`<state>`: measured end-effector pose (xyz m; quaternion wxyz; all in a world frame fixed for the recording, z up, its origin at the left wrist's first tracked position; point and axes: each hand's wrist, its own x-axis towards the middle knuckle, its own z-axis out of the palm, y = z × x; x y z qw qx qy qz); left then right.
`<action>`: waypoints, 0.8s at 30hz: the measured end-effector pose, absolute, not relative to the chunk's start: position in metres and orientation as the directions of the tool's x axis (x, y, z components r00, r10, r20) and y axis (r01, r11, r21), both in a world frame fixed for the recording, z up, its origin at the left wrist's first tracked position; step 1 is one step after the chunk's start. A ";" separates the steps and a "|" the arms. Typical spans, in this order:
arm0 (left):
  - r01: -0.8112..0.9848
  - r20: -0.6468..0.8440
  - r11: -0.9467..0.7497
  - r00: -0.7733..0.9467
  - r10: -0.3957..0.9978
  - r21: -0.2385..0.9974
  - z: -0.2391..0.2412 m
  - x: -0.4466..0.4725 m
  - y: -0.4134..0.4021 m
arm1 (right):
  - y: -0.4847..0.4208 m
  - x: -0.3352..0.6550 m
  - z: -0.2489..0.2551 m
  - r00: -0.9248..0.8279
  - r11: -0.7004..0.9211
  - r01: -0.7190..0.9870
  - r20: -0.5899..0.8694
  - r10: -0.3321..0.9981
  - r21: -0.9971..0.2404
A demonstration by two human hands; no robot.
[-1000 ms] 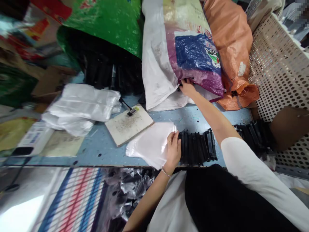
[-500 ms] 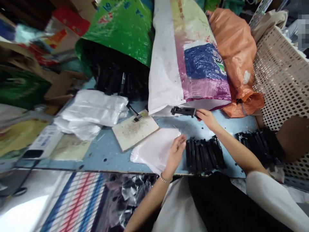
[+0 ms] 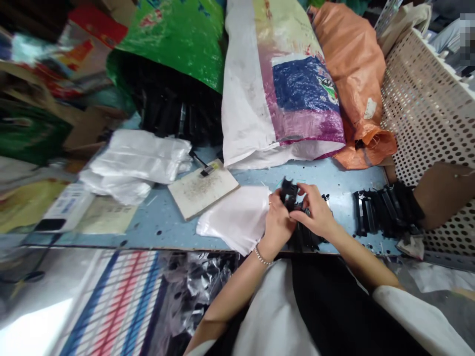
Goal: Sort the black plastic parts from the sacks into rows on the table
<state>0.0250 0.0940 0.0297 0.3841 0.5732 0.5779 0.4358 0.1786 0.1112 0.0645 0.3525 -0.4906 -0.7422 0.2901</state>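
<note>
A black plastic part is held up just above the bench between my two hands. My left hand is closed around its left side. On the other side my right hand pinches it with thumb and fingers; part of the piece is hidden by the fingers. Beneath my hands lies a row of similar black plastic parts, partly covered by my right hand. A stack of thin white plastic bags lies flat beside my left hand.
A pale board with a small black piece lies left of the bags. More folded clear bags are farther left. Behind stand a green sack, a white-purple sack and an orange sack. Another black row sits near the perforated basket.
My right hand has brought the black plastic part down and toward me, and my left hand has closed on it too. The camera view has shifted slightly.
</note>
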 end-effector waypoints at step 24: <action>0.117 -0.245 0.228 0.161 0.956 0.967 0.066 -0.011 0.072 | 0.151 0.184 0.057 -0.726 0.807 0.553 0.355 0.589 -0.207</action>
